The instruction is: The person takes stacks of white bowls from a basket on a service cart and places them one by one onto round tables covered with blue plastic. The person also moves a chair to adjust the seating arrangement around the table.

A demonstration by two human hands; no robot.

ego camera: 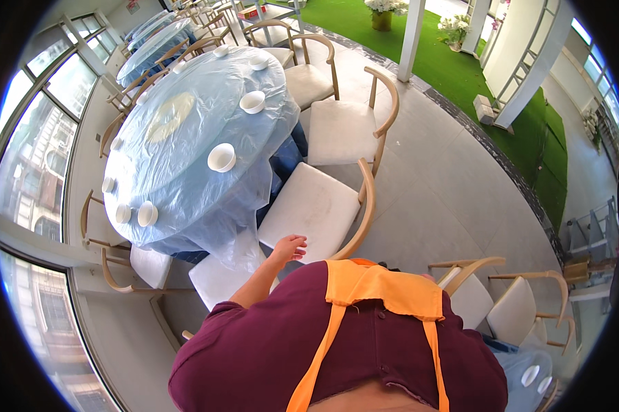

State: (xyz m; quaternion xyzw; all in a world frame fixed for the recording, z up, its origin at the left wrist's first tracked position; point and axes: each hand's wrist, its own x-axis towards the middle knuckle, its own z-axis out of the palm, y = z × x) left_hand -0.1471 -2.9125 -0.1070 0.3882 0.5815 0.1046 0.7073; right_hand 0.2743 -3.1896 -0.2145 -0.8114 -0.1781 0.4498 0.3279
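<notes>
My left hand (291, 248) hangs over the white seat of a wooden armchair (314, 211), fingers loosely apart and holding nothing. My right hand is out of view, hidden beyond my body and the orange apron (386, 288). Ahead to the left stands a round table (201, 129) under a thin clear plastic cover over blue cloth. White bowls sit around its edge, among them one near bowl (222, 157), another behind it (252, 102) and a pair at the left, one of which (147, 213) stands nearest the table's rim.
Curved-back wooden chairs (343, 129) ring the table. More covered tables (155, 49) stand behind it. Windows (36, 165) line the left wall. Green carpet (443, 67), a white post (411, 41) and flower pots (381, 20) are at the right. Another table (515, 360) with bowls stands at lower right.
</notes>
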